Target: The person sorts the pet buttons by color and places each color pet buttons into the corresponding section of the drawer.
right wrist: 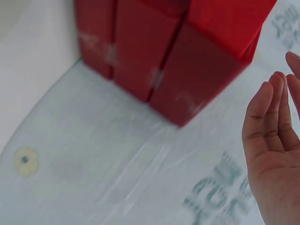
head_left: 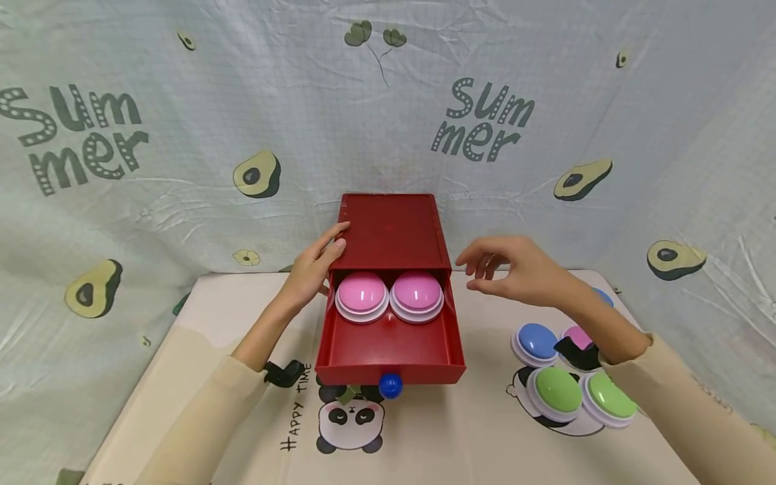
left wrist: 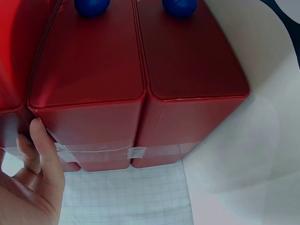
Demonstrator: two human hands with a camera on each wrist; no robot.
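Observation:
A red drawer cabinet point(head_left: 391, 232) stands against the cloth backdrop, its top drawer point(head_left: 391, 343) pulled out by a blue knob point(head_left: 391, 386) front. Two pink domed push buttons point(head_left: 362, 295) with white bases sit side by side at the back of that drawer. My left hand point(head_left: 309, 269) rests against the cabinet's upper left side, fingers fairly straight. The left wrist view has its fingers touching the red wall point(left wrist: 93, 126). To the right of the cabinet, my right hand point(head_left: 515, 269) hovers in the air with loosely bent fingers and nothing in them.
On the table at the right lie more domed buttons: a blue one point(head_left: 536, 340), a pink one point(head_left: 578, 335) partly behind the right wrist strap, and green ones point(head_left: 558, 389). Another blue dome point(head_left: 603, 296) shows behind the right forearm. A panda print point(head_left: 350, 421) marks the tablecloth in front.

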